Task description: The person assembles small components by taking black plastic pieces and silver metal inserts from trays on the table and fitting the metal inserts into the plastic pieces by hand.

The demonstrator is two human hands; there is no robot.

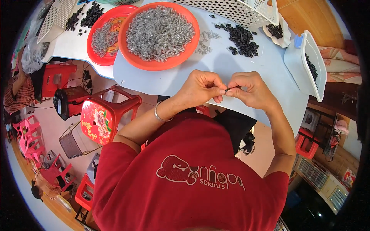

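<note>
My left hand (204, 88) and my right hand (250, 89) meet over the front edge of the pale table, thumbs and fingertips pinched together. Between them sits a small black piece (227, 91), mostly covered by the fingers; its exact kind is too small to make out. Beyond my left hand stands an orange-red round tray (129, 54) heaped with small metal springs (158, 32). Farther off, past my right hand, lies a loose pile of small black plastic parts (243, 40). A few loose springs (204, 46) lie between the tray and that pile.
A second red plate (91, 48) with springs overlaps the tray's left side. White perforated baskets (246, 13) stand at the back. At the right edge is a pale bin (298, 63) holding black parts. A red stool (96, 121) stands on the floor to the left.
</note>
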